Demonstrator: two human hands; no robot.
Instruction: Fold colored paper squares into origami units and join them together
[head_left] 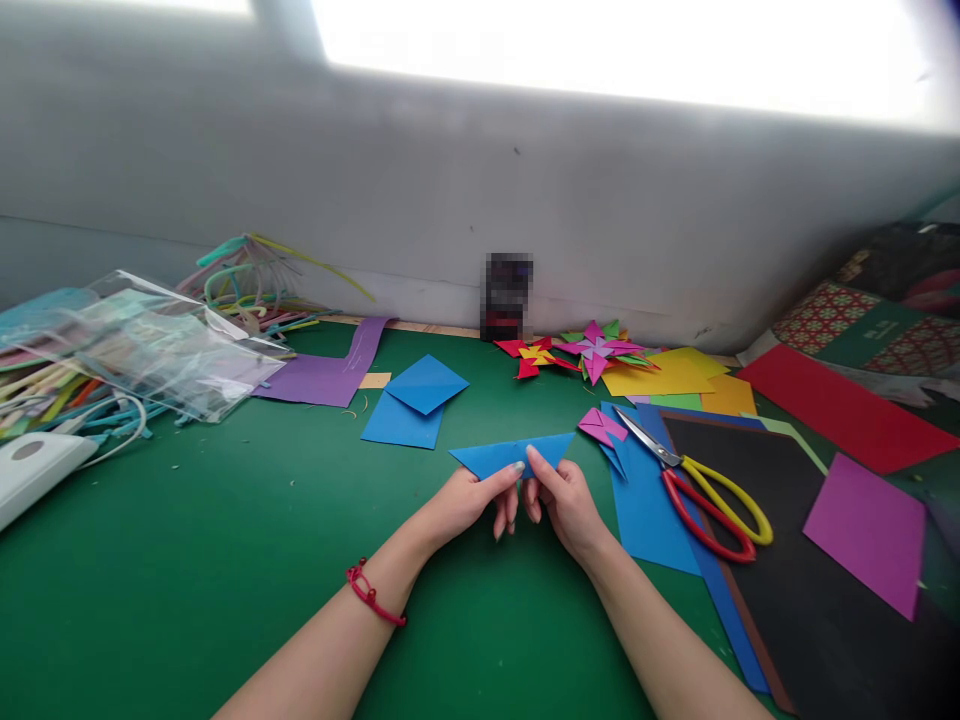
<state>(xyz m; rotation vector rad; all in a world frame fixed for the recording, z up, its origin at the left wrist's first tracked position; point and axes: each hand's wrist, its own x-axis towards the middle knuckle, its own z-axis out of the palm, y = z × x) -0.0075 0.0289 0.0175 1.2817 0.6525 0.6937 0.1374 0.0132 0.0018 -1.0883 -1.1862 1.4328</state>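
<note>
A sheet of blue paper (491, 456), folded into a wide triangle with its long edge at the top, is held between my two hands above the green table. My left hand (480, 495) pinches its lower left part, thumb on the front face. On the other side my right hand (562, 495) grips it the same way, the two thumbs close together near the middle. The remaining fingers curl behind and below the paper. Beyond my left hand lie two blue paper squares (427, 385), one overlapping the other, the upper one creased.
Red-and-yellow-handled scissors (709, 500) rest on blue paper and a dark board (787, 520) at right. Folded paper stars (596, 348) and yellow sheets (667, 372) lie behind. Purple paper (322, 378), a clear plastic bag (217, 370) and a white device (41, 470) are at left.
</note>
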